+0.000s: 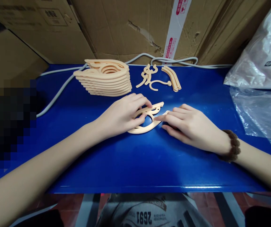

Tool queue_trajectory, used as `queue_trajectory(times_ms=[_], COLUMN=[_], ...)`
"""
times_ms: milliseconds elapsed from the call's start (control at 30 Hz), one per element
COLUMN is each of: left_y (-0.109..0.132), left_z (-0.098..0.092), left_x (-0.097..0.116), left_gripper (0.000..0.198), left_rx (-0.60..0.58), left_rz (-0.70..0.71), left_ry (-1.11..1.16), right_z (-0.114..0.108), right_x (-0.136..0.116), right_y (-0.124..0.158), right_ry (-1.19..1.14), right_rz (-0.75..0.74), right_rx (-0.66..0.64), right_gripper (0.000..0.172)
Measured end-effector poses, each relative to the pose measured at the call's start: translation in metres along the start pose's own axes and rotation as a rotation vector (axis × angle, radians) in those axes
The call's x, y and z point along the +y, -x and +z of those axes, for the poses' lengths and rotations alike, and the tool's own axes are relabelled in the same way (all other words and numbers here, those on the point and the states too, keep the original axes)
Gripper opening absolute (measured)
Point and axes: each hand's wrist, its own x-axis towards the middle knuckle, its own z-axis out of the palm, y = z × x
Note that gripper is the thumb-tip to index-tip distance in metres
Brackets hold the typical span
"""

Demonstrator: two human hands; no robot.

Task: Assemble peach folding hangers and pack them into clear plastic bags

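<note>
A beige plastic folding hanger (143, 129) lies on the blue table in front of me, a curved frame with a round opening in its middle. A slimmer beige arm piece (157, 105) lies along its far side. My left hand (126, 112) is closed on the hanger's left part, with bent fingers on the far edge and the thumb by the opening. My right hand (188, 126) has its fingers over the right end. Its index fingertip touches the frame beside the opening, while the thumb sits lower, near the table. The hand hides part of that end.
Behind my left hand stands a stack of similar beige hanger frames (107, 85). Several loose hooks (147, 75) and curved arm pieces (173, 78) lie to its right. A white cable (62, 98) runs along the back. Cardboard boxes (116, 28) and a plastic bag (255, 56) border the table (126, 170).
</note>
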Motion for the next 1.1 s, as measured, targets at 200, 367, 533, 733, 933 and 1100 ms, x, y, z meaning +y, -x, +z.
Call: queue_trajectory(times_ms=[200,367,533,733,933,1100], left_y=[0.0,0.0,0.0,0.001,0.001,0.001], left_z=[-0.003,-0.002,0.0,0.005,0.006,0.005], left_x=[-0.005,-0.005,0.0,0.006,0.006,0.006], left_gripper=[0.025,0.027,0.024,0.023,0.024,0.023], left_rx=[-0.023,-0.03,0.003,0.039,0.056,0.06], left_rz=[0.023,0.006,-0.056,-0.138,-0.185,-0.176], left_ry=[-0.053,-0.127,-0.163,-0.145,-0.115,-0.077], right_z=[-0.003,-0.005,-0.005,-0.014,-0.026,-0.009], right_x=[0.008,0.01,0.009,0.015,0.04,0.074], right_y=[0.004,0.004,0.002,-0.009,-0.059,-0.11], right_ry=[0.049,0.043,-0.051,-0.066,0.107,0.177], right_rz=[0.114,0.147,0.164,0.341,0.545,0.64], right_rx=[0.024,0.006,0.008,0.083,-0.089,-0.079], right_gripper=[0.024,0.022,0.022,0.023,0.03,0.037])
